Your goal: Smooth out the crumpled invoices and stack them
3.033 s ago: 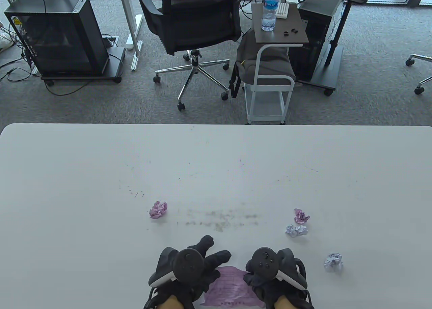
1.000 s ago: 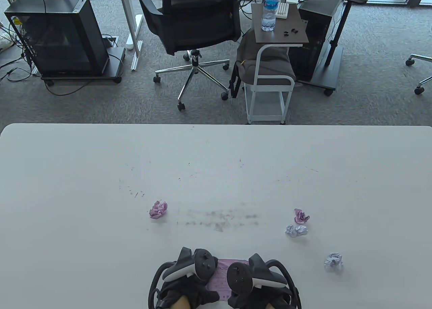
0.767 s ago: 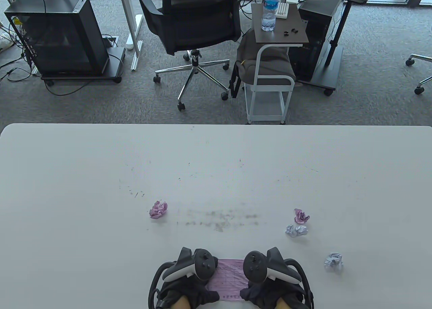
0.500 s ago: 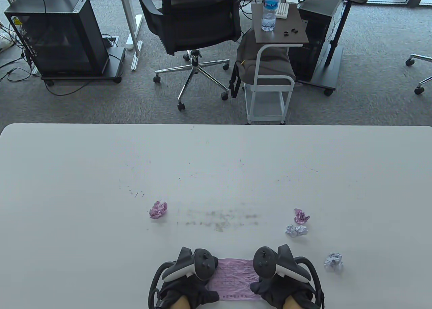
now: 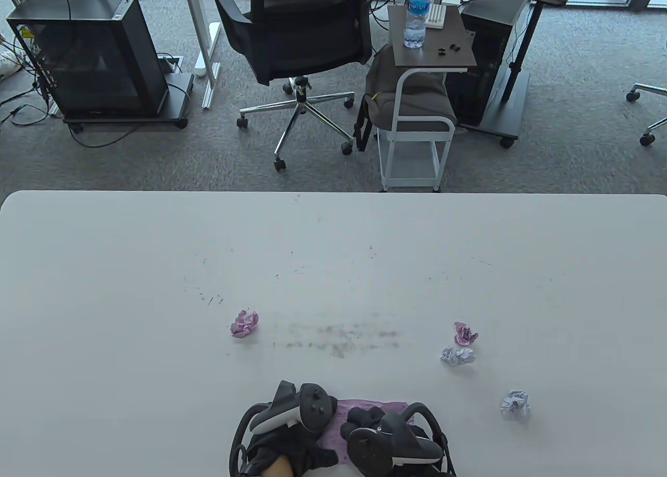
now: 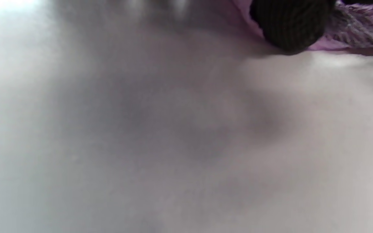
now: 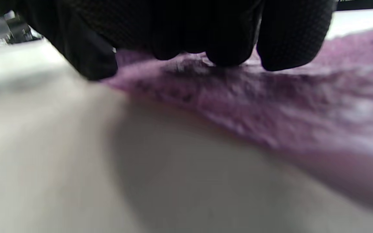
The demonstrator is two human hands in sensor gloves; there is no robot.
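Invoice (image 5: 365,409), pink, lies flat at the near edge of the table (image 5: 156,268), long axis left-right. Table view: your left hand (image 5: 292,430) sits on its left end, your right hand (image 5: 380,430) on its right half, knuckles bent. Four crumpled balls lie farther out on the scuffed white top; office chair (image 5: 297,34) beyond. Left wrist view: one fingertip (image 6: 290,22) presses the paper edge. Right wrist view: curled fingers (image 7: 290,38) press down on the sheet, gripping nothing.

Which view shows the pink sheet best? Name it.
The right wrist view: the pink sheet fills the frame under the right hand's fingers, its wrinkles visible. The table view shows a strip between the hands; the left wrist view only a corner.
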